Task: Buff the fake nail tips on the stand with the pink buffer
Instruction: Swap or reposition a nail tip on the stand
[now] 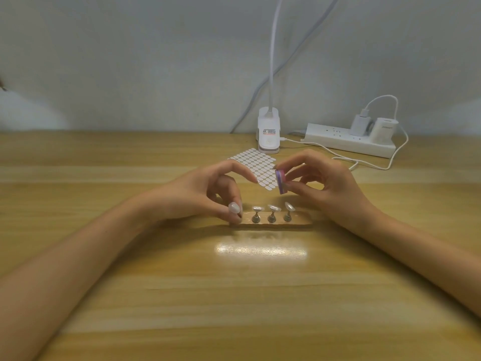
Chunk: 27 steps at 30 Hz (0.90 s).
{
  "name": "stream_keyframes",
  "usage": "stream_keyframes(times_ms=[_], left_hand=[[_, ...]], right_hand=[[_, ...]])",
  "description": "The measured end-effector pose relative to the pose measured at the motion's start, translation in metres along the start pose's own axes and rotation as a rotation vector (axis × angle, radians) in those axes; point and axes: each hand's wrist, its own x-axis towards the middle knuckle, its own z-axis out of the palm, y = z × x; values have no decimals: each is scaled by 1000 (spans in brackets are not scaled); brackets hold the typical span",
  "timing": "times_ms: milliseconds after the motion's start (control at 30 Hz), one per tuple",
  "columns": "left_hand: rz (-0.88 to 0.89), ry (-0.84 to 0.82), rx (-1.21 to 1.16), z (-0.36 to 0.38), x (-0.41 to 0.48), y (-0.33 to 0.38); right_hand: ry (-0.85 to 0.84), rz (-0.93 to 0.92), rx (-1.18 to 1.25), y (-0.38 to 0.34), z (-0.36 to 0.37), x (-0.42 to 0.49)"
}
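Stand point(299, 223): low tan strip, flat on the bench point(234, 295), long side toward the camera. Three pale glossy nail tips point(273, 207) sit tilted on small metal pegs point(271, 218) in a row along it. At its left end the fourth tip point(234, 207), whitish, pinched in the left grip point(208, 194); peg hidden. Pink buffer point(280, 181): small block with purple layer, on edge in the right grip point(320, 183), above the row, clear of the tips.
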Motion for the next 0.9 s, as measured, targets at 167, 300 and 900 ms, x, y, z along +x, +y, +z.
stream_keyframes(times_ms=[167, 300, 900], left_hand=[[18, 70, -27, 0, -2, -5], [24, 82, -22, 1, -2, -5], [58, 67, 29, 1, 0, -5]], right_hand=[[-49, 20, -7, -1, 0, 0], [-59, 33, -15, 0, 0, -1], [-107, 51, -37, -4, 1, 0]])
